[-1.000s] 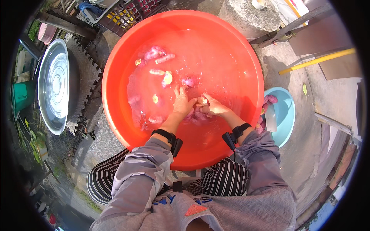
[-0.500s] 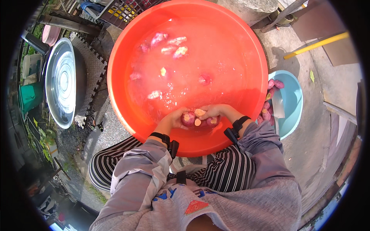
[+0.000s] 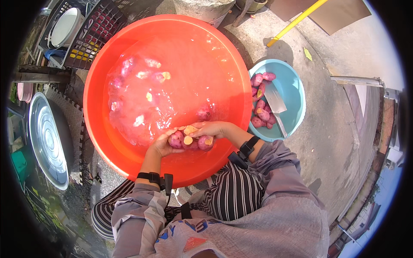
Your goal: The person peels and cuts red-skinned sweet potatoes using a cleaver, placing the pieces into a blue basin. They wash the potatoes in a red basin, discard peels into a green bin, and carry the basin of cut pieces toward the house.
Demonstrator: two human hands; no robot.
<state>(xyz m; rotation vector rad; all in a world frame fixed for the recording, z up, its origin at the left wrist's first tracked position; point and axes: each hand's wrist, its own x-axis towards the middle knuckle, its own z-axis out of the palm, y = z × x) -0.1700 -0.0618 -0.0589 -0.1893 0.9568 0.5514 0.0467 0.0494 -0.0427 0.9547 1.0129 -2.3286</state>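
Note:
A big orange basin (image 3: 103,142) full of water holds several floating cut pieces of purple-skinned sweet potato (image 3: 148,75). Both hands are cupped together above the water at the basin's near side. My left hand (image 3: 162,145) supports a bunch of sweet potato pieces (image 3: 189,139) from below and the left. My right hand (image 3: 211,129) closes over them from the right. Yellow cut faces show between the fingers. Each wrist wears a black band.
A light blue bowl (image 3: 297,99) to the right holds more purple sweet potatoes and a cleaver (image 3: 275,105). A metal basin (image 3: 45,142) lies at the left, a black crate (image 3: 92,32) at the upper left. A yellow pole (image 3: 297,21) crosses the concrete ground.
My hands have come up out of the water with a bunch of sweet potato pieces and drawn toward the basin's near rim. The camera has tilted, so the blue bowl shows fully.

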